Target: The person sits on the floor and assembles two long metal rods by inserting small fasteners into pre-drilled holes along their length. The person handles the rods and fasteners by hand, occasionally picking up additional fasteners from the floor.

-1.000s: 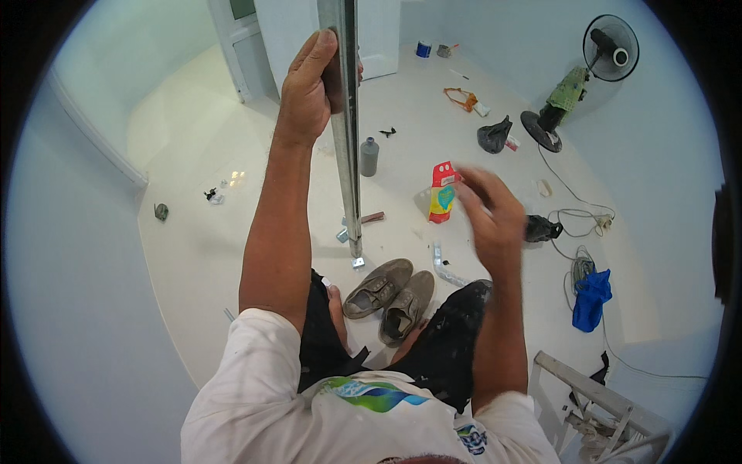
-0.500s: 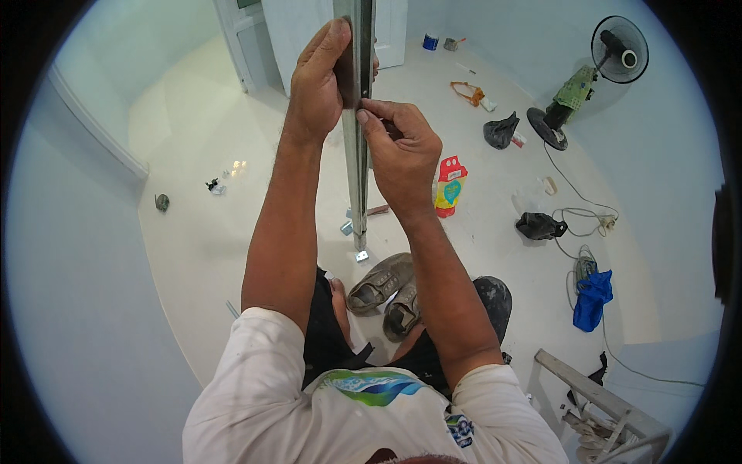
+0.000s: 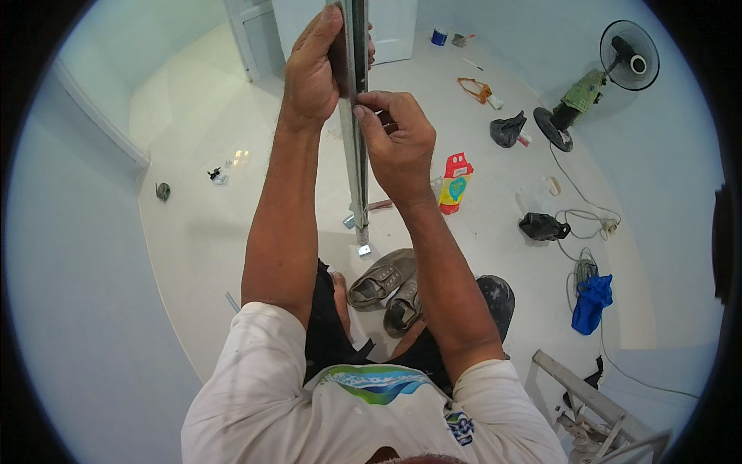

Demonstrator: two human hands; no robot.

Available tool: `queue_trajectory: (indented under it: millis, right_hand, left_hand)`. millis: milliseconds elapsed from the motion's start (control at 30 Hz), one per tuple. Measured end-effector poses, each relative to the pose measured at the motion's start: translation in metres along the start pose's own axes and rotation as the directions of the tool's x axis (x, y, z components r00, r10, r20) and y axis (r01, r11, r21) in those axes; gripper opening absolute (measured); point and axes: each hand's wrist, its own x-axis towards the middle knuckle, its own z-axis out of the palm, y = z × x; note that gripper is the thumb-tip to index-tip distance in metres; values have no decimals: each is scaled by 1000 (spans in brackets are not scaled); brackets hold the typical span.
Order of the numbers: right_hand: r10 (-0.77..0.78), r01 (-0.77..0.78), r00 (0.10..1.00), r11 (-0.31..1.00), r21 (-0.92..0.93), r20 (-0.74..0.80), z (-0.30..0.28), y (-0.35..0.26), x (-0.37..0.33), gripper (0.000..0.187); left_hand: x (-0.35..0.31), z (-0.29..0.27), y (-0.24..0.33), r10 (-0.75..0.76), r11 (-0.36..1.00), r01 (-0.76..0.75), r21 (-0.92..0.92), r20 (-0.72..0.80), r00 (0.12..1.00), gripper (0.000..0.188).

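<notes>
A long metal profile (image 3: pixel 352 155), like a channel or track, stands before me and runs down toward the floor. My left hand (image 3: pixel 313 73) is wrapped round its upper part, the thumb along the near side and fingertips showing past the far edge. Just below, my right hand (image 3: pixel 400 143) is closed, with thumb and forefinger pinched against the profile's right edge. Whatever lies between those fingertips is too small or hidden to make out. Near the profile's lower end is a small metal bracket (image 3: pixel 364 250) beside a pair of grey-brown shoes (image 3: pixel 379 280).
On the floor to the right lie a red-and-yellow packet (image 3: pixel 456 184), black bags (image 3: pixel 543 226), a blue bag (image 3: pixel 593 304) and looped cable (image 3: pixel 587 216). A standing fan (image 3: pixel 576 100) is by the right wall. A ladder-like metal frame (image 3: pixel 591 390) stands at lower right.
Both hands have shifted slightly up and left in the picture. The floor things at the right appear slightly farther right. Both grips look the same.
</notes>
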Motion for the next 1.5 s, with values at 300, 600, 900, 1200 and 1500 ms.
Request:
queue_trajectory:
  millis: [300, 600, 900, 1200, 1500]
  right_hand:
    - [-106, 100, 994, 985, -137, -37, 1, -12, 5, 20]
    - [-130, 153, 987, 936, -318, 91, -19, -24, 21, 8]
    - [-313, 298, 950, 905, -304, -2, -19, -8, 15, 11]
    - [-383, 307, 912, 875, -374, -148, -26, 0, -5, 17]
    - [234, -219, 963, 969, 119, -137, -32, -29, 2, 12]
  left_hand:
    - [-2, 2, -1, -17, 1000, 17, -10, 21, 1000, 38]
    - [-5, 16, 1, -21, 1000, 20, 17, 65, 998, 42]
    - [-8, 28, -7, 52, 993, -53, 107, 15, 999, 34]
    - [-15, 50, -13, 117, 979, -107, 175, -49, 992, 29]
    - [-16, 57, -8, 63, 995, -58, 79, -64, 996, 24]
